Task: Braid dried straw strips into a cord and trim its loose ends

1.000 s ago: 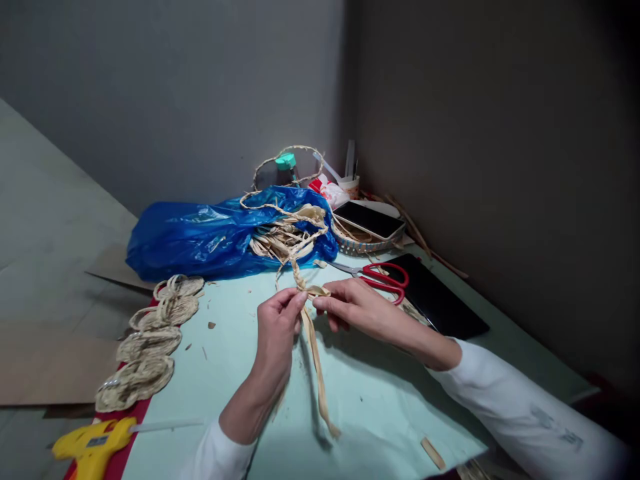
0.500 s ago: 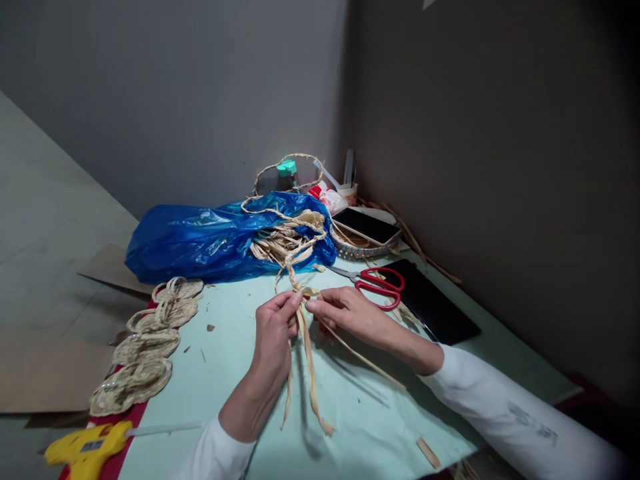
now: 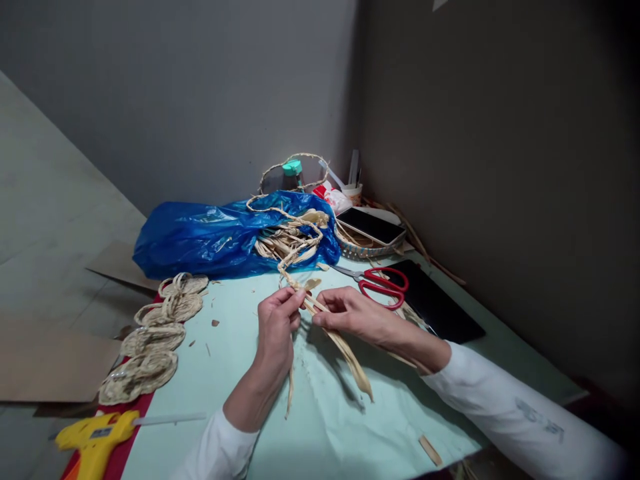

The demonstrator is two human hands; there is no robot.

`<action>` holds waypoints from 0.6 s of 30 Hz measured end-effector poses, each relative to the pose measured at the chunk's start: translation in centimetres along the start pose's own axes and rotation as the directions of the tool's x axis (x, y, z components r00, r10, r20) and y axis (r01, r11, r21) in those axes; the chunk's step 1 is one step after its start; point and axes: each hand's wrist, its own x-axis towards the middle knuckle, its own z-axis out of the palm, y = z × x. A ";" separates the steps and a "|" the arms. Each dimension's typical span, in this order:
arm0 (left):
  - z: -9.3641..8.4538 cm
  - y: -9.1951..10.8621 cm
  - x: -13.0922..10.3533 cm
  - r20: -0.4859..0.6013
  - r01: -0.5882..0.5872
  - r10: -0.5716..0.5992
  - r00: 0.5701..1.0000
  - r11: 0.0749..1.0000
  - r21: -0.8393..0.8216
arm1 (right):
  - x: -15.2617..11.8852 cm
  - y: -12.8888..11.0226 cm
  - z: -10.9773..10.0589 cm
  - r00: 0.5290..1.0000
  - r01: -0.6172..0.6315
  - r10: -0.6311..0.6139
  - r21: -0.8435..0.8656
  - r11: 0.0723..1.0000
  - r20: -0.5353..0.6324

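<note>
My left hand [image 3: 277,323] pinches the working end of a braided cord [image 3: 286,272] made of dry, straw-coloured plant strips. Thumb and forefinger of my right hand [image 3: 345,312] are closed on a loose strip [image 3: 350,357], whose free end hangs down to the right. Another thin strip [image 3: 290,387] dangles below my left hand. From my fingers the braid runs back over a blue plastic bag [image 3: 200,237] stuffed with more dry strips [image 3: 285,243], then loops up near a green-capped jar [image 3: 293,170]. Red-handled scissors [image 3: 383,283] lie just beyond my right hand.
On the left edge sit several small woven slippers [image 3: 153,340] and a yellow glue gun [image 3: 95,437]. A phone [image 3: 373,225] rests on a round basket [image 3: 367,251] at the back. A black tablet [image 3: 435,303] lies right. Walls rise behind and to the right.
The wide strip, hanging straight down before, now slants to the right in my right hand's fingers. My left hand keeps its pinch on the braid. The view has shifted slightly.
</note>
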 end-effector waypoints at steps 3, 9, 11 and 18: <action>0.0 0.3 0.1 0.022 0.009 -0.009 1.000 1.000 0.009 | -0.1 0.2 0.4 0.999 0.043 -0.046 -0.097 0.994 -0.025; -0.6 -0.1 0.6 0.018 0.046 -0.046 0.999 0.998 0.045 | -0.4 -0.9 -1.7 0.998 0.054 -0.060 -0.481 0.875 0.003; -1.0 -0.2 0.8 0.010 0.046 -0.046 0.999 0.998 0.038 | -0.9 -1.5 -3.7 0.977 -0.038 -0.127 -0.726 0.686 -0.172; -1.2 -0.1 1.0 0.040 0.021 -0.021 0.999 1.000 -0.001 | -1.4 0.3 -6.7 0.933 -0.358 0.007 -0.930 -0.089 -0.360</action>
